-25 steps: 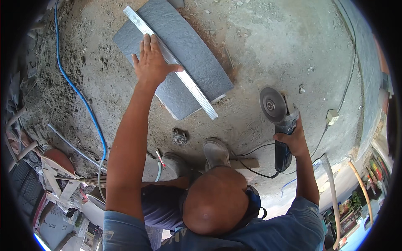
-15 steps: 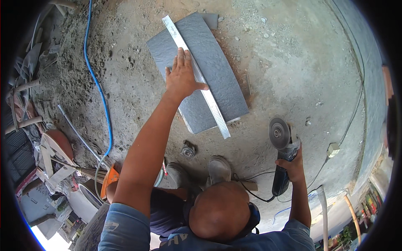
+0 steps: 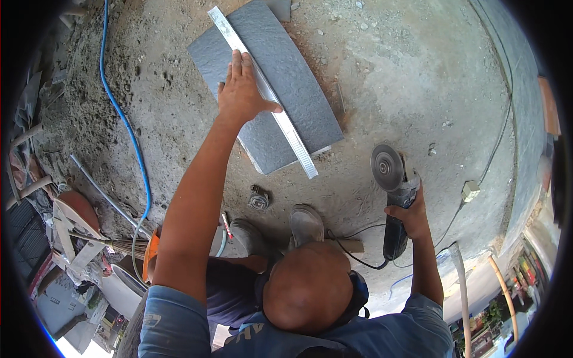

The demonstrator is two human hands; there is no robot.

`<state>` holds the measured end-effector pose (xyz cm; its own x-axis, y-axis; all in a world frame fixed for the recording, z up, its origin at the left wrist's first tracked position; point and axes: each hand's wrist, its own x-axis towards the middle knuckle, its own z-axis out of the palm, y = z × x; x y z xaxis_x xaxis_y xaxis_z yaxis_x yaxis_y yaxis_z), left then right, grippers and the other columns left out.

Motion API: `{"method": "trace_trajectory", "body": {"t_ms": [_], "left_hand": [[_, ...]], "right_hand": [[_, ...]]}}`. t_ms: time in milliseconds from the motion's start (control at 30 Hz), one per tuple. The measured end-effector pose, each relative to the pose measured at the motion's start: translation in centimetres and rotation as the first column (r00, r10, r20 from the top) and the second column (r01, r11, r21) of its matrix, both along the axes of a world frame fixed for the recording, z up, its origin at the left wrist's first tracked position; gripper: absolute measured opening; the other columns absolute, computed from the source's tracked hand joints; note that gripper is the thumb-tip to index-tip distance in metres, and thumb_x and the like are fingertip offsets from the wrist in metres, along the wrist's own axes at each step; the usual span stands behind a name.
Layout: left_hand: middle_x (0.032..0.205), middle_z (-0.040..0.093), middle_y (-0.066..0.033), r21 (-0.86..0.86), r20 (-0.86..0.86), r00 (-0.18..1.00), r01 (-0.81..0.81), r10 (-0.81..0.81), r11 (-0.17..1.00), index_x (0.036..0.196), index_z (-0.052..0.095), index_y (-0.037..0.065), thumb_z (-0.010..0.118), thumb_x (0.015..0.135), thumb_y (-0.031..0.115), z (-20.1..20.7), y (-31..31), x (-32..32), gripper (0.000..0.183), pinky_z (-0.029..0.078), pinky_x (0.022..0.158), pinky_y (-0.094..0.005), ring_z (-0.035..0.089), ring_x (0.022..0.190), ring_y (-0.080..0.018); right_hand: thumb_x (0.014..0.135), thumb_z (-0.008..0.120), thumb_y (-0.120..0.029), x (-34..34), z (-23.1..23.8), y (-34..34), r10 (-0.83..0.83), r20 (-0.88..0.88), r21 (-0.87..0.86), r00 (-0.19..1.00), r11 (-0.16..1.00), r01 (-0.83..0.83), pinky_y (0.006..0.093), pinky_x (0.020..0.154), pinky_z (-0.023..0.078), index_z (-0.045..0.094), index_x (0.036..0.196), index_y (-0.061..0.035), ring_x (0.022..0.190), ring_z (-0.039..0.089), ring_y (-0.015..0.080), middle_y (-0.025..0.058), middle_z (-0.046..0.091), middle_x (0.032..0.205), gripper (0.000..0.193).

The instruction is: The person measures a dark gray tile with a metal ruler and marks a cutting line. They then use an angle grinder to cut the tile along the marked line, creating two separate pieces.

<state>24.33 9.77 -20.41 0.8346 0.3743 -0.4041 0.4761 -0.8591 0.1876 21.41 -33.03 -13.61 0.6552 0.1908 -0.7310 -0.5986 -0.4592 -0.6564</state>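
Observation:
My left hand (image 3: 242,92) lies with fingers stretched and thumb spread across a ribbed metal strip (image 3: 293,138), pressing it down. Beneath the strip is a dark grey textured tile (image 3: 301,77) with one curved long edge, lying on the ground. The strip crosses the tile slantwise, and both its ends stick out past the edges. To the right of the tile, my right hand (image 3: 415,213) grips the black body of an angle grinder (image 3: 395,235). The grinder's round disc (image 3: 387,167) faces up, apart from the tile; motion of the disc cannot be made out.
A small grey-black device (image 3: 259,198) sits on the rough ground before my boots (image 3: 307,223). A red-and-white marker (image 3: 227,224) is left of them. The blue hose (image 3: 124,113) runs along the left, beside piled clutter. A cable with a pale socket box (image 3: 470,191) lies right.
The tile, strip, ground and grinder all sit a little further left and higher in the picture, as the view has shifted. Both hands keep their holds.

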Motion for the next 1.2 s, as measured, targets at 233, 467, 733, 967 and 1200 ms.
{"method": "trace_trajectory", "body": {"t_ms": [233,467,733,967,1200], "left_hand": [[0.163,0.012,-0.0213,-0.012,0.061,0.998,0.022,-0.021,1.0,0.158,0.018,0.015,0.095,0.045,0.053,-0.4,-0.1,0.0,0.142,0.029,0.115,-0.0602,0.025,0.149,-0.034],[0.15,0.03,-0.0296,-0.001,0.24,0.968,-0.081,0.079,0.997,0.153,0.025,0.007,0.09,0.057,0.055,-0.4,-0.8,-0.2,0.125,0.04,0.107,-0.0548,0.042,0.137,-0.041],[0.114,0.063,-0.0304,-0.082,0.291,0.862,-0.409,0.415,0.909,0.14,0.036,-0.006,0.073,0.081,0.043,-2.2,-2.4,0.3,0.086,0.051,0.094,-0.0463,0.063,0.107,-0.0432],[0.098,0.068,-0.0282,-0.108,0.323,0.848,-0.407,0.419,0.907,0.142,0.038,-0.004,0.065,0.083,0.034,-3.1,-2.9,0.7,0.075,0.054,0.086,-0.0471,0.068,0.091,-0.0424],[0.103,0.067,-0.0282,-0.086,0.372,0.833,-0.409,0.41,0.909,0.143,0.041,-0.004,0.065,0.082,0.032,-3.3,-3.0,0.5,0.074,0.054,0.087,-0.047,0.068,0.093,-0.0423]], "right_hand": [[0.059,0.08,0.003,-0.4,0.2,-0.5,0.014,0.043,-0.005,0.999,1.0,-0.014,0.034,0.093,0.048,0.022,0.153,-0.0043,0.105,0.057,0.021,0.0101,0.057,0.122,0.111],[0.059,0.079,0.003,-1.1,0.3,-1.4,0.01,0.066,-0.008,0.998,1.0,-0.01,0.0341,0.092,0.049,0.025,0.151,-0.0046,0.105,0.057,0.0214,0.0103,0.057,0.122,0.107],[0.06,0.078,0.003,-1.7,0.6,-1.1,-0.07,0.009,0.023,0.998,0.997,0.07,0.0315,0.086,0.052,0.03,0.147,-0.0046,0.099,0.058,0.0188,0.0094,0.058,0.117,0.1],[0.061,0.077,0.003,-2.3,0.3,-1.9,-0.049,0.069,0.033,0.996,0.998,0.047,0.0306,0.079,0.054,0.031,0.147,-0.0045,0.092,0.06,0.0175,0.009,0.058,0.112,0.098],[0.06,0.076,0.002,-2.7,0.2,-2.0,-0.098,0.058,0.003,0.993,0.995,0.098,0.0316,0.077,0.053,0.036,0.141,-0.0062,0.088,0.059,0.0173,0.0069,0.059,0.106,0.091]]}}
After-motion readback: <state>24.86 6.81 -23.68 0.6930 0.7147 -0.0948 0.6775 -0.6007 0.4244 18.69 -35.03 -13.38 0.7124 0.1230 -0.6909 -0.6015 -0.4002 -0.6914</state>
